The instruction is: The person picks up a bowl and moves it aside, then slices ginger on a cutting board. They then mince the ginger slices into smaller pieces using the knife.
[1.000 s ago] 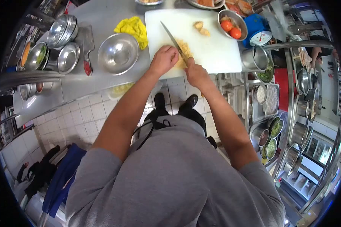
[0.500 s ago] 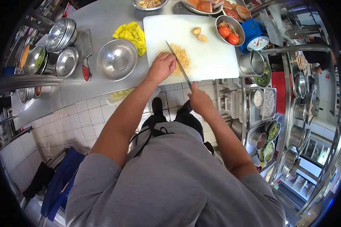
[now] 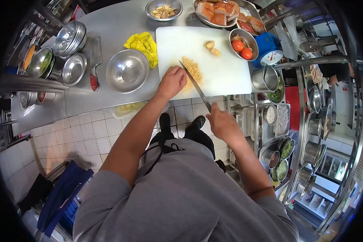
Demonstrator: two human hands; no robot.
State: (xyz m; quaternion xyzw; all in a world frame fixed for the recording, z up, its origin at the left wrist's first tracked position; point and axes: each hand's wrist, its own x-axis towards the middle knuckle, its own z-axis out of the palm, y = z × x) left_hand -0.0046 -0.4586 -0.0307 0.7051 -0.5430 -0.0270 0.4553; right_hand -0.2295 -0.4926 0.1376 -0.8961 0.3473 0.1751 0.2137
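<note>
On a white cutting board (image 3: 226, 78), a small heap of finely chopped pale yellow pieces (image 3: 194, 74), possibly ginger, lies near the front edge. My left hand (image 3: 172, 82) rests at the heap's left side, its fingers curled in close to the blade; whatever is under the fingertips is hidden. The handle of a long kitchen knife (image 3: 195, 86) is wrapped in my right hand (image 3: 222, 122), in front of the board. Its blade slants across the heap, tip pointing away and to the left. Two knobbly tan pieces (image 3: 212, 48) sit farther back on the board.
Left of the board are a steel bowl (image 3: 127, 71), a yellow cloth (image 3: 143, 46) and a red-handled cleaver (image 3: 95, 64). Tomatoes (image 3: 242, 50) in a bowl and a blue scale (image 3: 269, 48) stand at the right. Meat slabs (image 3: 220, 14) sit behind.
The camera view has tilted, so the board appears lower. The knife has been drawn slightly toward me with my right hand. My left hand stays at nearly the same spot on the board.
</note>
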